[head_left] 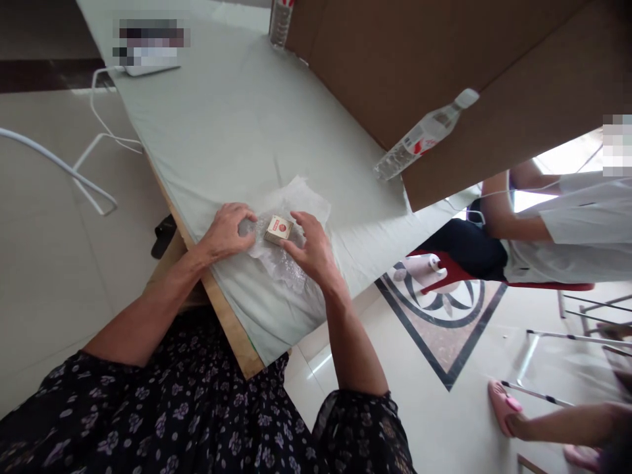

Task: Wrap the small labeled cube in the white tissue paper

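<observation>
A small cream box (279, 228) with red print lies on a crumpled sheet of clear bubble wrap (291, 270), which rests on the pale green tablecloth. To the left of the box, my left hand (230, 230) curves with thumb and fingers apart, at the edge of the wrap. On the other side, my right hand (311, 247) has its thumb and fingers spread beside the box's right side, and whether the thumb touches the box I cannot tell. Nothing is held in either hand.
A plastic bottle (427, 137) stands by a large brown cardboard panel (375, 66); another bottle (281, 25) is at the top. A white device (153, 62) with a cable lies at the far left. A seated person (582, 230) and another person's leg (567, 421) are at the right.
</observation>
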The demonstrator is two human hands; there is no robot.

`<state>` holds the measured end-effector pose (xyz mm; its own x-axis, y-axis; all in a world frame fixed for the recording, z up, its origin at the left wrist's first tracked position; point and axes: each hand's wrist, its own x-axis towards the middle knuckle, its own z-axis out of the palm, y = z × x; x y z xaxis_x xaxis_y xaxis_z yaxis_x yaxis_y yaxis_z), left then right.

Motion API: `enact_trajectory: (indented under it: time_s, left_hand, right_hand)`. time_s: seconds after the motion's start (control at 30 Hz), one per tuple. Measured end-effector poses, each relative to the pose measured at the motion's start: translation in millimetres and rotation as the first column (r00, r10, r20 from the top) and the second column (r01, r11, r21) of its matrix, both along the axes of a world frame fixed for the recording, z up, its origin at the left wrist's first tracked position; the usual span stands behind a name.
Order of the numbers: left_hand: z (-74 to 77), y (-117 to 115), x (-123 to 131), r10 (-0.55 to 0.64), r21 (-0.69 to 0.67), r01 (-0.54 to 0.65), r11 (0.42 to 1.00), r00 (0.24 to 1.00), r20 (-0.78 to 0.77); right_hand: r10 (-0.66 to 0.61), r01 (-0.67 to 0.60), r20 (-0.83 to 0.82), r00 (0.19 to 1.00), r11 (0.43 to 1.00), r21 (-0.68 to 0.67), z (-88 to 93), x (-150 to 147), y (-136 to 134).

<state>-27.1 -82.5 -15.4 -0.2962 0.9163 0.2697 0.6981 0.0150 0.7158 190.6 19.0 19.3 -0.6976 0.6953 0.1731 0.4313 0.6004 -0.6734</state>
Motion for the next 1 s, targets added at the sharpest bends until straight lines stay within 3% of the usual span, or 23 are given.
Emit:
enact_trajectory:
  time_s: [0.1, 0.17, 0.33, 0.43, 0.5, 0.6, 0.7, 0.77, 0.83, 0.93, 1.0]
  left_hand:
    - [-4.1, 0.3, -3.2, -0.034, -0.041, 0.032, 0.999, 0.999, -0.039]
    - [-6.7, 1.1, -4.9, -0.036, -0.061, 0.033, 0.998, 0.999, -0.04]
    - [-8.5, 2.9, -1.4, 0.017, -0.054, -0.019, 0.998, 0.999, -0.046]
    - [-8.7, 3.4, 3.7, 0.055, -0.049, -0.057, 0.997, 0.997, -0.056]
    - [-9.3, 3.5, 5.7, 0.072, -0.051, -0.076, 0.996, 0.995, -0.066]
    - [-10.3, 3.4, 5.7, 0.076, -0.051, -0.08, 0.996, 0.994, -0.077]
    - [-10.2, 2.8, 3.9, 0.06, -0.053, -0.065, 0.996, 0.994, -0.089]
    - [-9.6, 2.5, 3.6, 0.058, -0.058, -0.064, 0.996, 0.992, -0.109]
    - [-8.8, 2.6, 4.7, 0.055, -0.064, -0.064, 0.996, 0.989, -0.134]
    - [-7.3, 2.0, 8.0, 0.03, -0.088, -0.045, 0.995, 0.986, -0.164]
    - [-6.1, -0.8, 8.7, 0.004, -0.118, -0.026, 0.993, 0.982, -0.19]
  right_hand:
    - [0.029, -0.035, 0.12, 0.992, 0.998, 0.045, -8.7, -13.6, 2.0]
    - [0.001, -0.007, 0.11, 0.994, 0.999, 0.052, -10.3, -10.6, 1.1]
    - [-0.235, 0.239, -0.063, 0.97, 0.969, 0.068, -6.5, 44.0, 12.3]
    - [-0.467, 0.472, -0.066, 0.882, 0.875, 0.104, -13.4, 83.8, 34.8]
    - [-0.566, 0.563, -0.015, 0.824, 0.817, 0.126, -22.8, 102.3, 50.7]
    - [-0.639, 0.616, 0.054, 0.767, 0.759, 0.211, -35.0, 112.5, 63.0]
    - [-0.666, 0.635, -0.016, 0.746, 0.703, 0.319, -35.3, 103.6, 53.7]
    - [-0.613, 0.599, -0.083, 0.786, 0.721, 0.348, -29.1, 89.2, 38.4]
    - [-0.475, 0.473, -0.083, 0.876, 0.81, 0.348, -21.6, 69.0, 22.6]
    - [-0.247, 0.224, 0.035, 0.968, 0.922, 0.317, -15.4, 33.8, 10.8]
    - [-0.138, 0.101, 0.115, 0.984, 0.955, 0.279, -16.3, 13.7, 13.7]
